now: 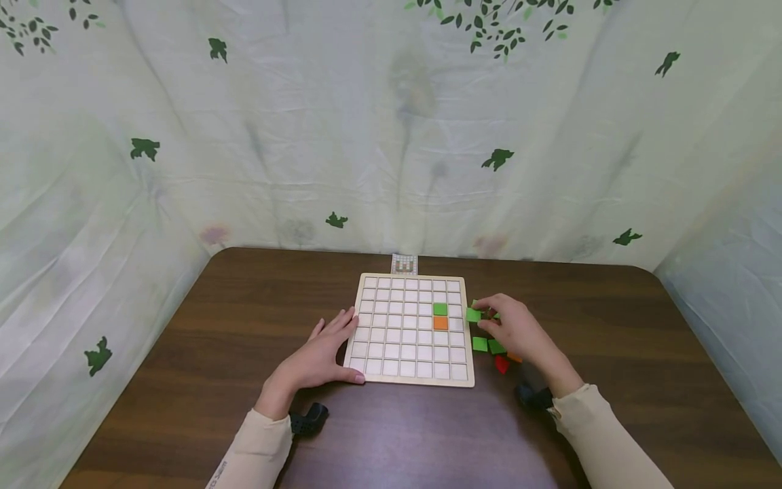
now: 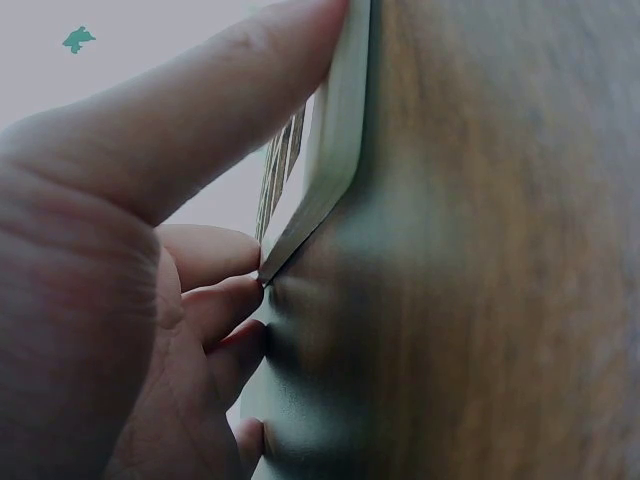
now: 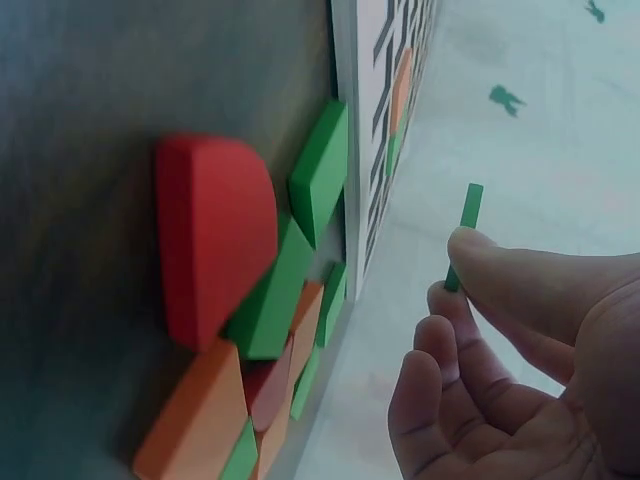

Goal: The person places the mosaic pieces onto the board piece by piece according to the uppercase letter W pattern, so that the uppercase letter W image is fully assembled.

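Pinching a thin green tile (image 3: 471, 208) between the thumb and a fingertip, the right hand (image 1: 516, 329) is just beside the right edge of a white board (image 1: 394, 336). The wrist view shows this tile up off the table (image 1: 275, 285), with the other fingers bent loosely below the thumb. Near this hand lies a small heap of loose pieces: a red piece (image 3: 225, 240) with a round side, an orange piece (image 3: 195, 410), a dark red piece (image 3: 270, 385) and some green pieces (image 3: 268, 305). Some of the heap is hidden under the hand. The left hand (image 1: 320, 356) has its fingers spread out and rests at the left side of the board, with its thumb on the near left corner. The board lies flat on the brown table and has rows of white squares. Two squares in the second line from the right are filled: a green square (image 1: 440, 309), and an orange square (image 1: 440, 323) right next to it, closer to the person. A little card (image 1: 404, 263) sits at the far edge of the board. Behind it all hangs a pale cloth (image 1: 305, 136) with green shapes.
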Demonstrator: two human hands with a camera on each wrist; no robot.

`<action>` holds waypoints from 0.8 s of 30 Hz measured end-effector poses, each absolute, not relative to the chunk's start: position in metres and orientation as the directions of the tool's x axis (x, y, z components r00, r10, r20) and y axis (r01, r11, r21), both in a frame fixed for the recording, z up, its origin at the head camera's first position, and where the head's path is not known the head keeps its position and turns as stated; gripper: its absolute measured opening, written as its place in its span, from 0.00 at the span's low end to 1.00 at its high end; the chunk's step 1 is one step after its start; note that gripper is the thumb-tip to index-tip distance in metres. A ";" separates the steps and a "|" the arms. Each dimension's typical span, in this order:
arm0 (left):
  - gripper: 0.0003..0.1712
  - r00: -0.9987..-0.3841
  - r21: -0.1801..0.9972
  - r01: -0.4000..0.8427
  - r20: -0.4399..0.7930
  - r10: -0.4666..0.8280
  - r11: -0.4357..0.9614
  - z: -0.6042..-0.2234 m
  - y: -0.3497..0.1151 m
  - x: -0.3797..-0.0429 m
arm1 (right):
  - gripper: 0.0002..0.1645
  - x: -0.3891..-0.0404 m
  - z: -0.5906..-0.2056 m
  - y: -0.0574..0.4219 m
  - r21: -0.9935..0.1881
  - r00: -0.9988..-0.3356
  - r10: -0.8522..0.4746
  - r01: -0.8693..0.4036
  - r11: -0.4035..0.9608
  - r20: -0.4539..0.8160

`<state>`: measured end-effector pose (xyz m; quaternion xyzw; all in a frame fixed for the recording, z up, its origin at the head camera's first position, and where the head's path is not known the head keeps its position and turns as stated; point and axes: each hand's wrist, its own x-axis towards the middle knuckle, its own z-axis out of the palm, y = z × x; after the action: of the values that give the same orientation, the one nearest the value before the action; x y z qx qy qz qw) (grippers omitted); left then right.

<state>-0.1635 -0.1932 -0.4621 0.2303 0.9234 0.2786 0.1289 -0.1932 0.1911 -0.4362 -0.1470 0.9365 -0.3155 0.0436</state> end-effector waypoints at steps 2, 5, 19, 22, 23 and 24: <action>0.67 -0.861 0.573 0.352 -0.111 0.496 0.740 -0.462 -0.193 -0.163 | 0.20 -0.192 -0.437 0.189 -0.600 -0.951 -0.309 -0.254 0.758 0.012; 0.66 -0.862 0.575 0.352 -0.109 0.495 0.739 -0.462 -0.193 -0.163 | 0.20 -0.190 -0.437 0.185 -0.593 -0.947 -0.322 -0.266 0.760 0.012; 0.66 -0.862 0.572 0.350 -0.112 0.494 0.741 -0.462 -0.192 -0.163 | 0.17 -0.182 -0.441 0.168 -0.575 -0.923 -0.380 -0.345 0.742 0.063; 0.66 -0.863 0.571 0.352 -0.110 0.494 0.742 -0.462 -0.193 -0.163 | 0.17 -0.181 -0.442 0.165 -0.580 -0.917 -0.392 -0.362 0.730 0.078; 0.66 -0.864 0.569 0.350 -0.112 0.491 0.744 -0.463 -0.193 -0.163 | 0.17 -0.181 -0.442 0.164 -0.582 -0.915 -0.396 -0.364 0.727 0.078; 0.66 -0.864 0.571 0.350 -0.109 0.491 0.743 -0.463 -0.193 -0.163 | 0.17 -0.180 -0.443 0.163 -0.583 -0.915 -0.396 -0.363 0.727 0.076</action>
<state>-0.1634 -0.1931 -0.4626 0.2273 0.9248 0.2774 0.1273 -0.1801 0.1635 -0.4426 -0.2043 0.9289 -0.3078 0.0270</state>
